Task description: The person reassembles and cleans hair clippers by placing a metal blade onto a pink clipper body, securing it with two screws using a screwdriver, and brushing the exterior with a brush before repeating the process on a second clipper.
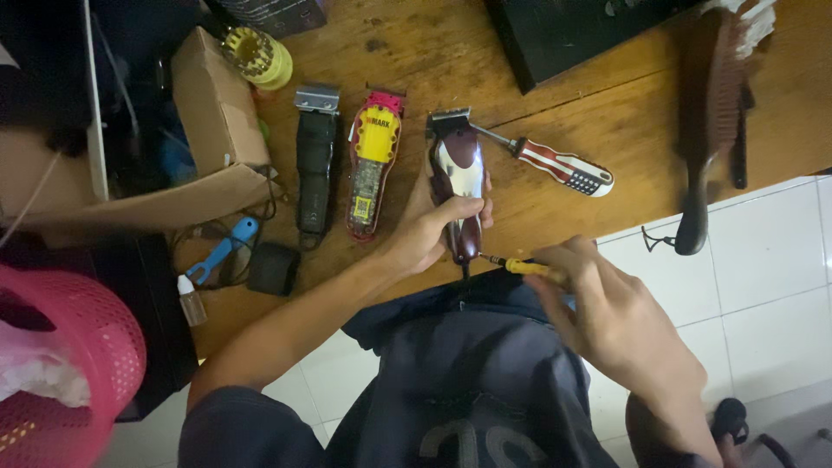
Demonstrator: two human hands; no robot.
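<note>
Lying here, perhaps three clippers (457, 182), two screwdrivers (529, 267).

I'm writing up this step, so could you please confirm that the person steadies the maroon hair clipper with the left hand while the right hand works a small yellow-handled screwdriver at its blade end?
Not quite: the head view shows the yellow-handled screwdriver in the right hand meeting the maroon hair clipper at its bottom end, nearest the person, not the blade end. The left hand does steady the clipper.
</note>
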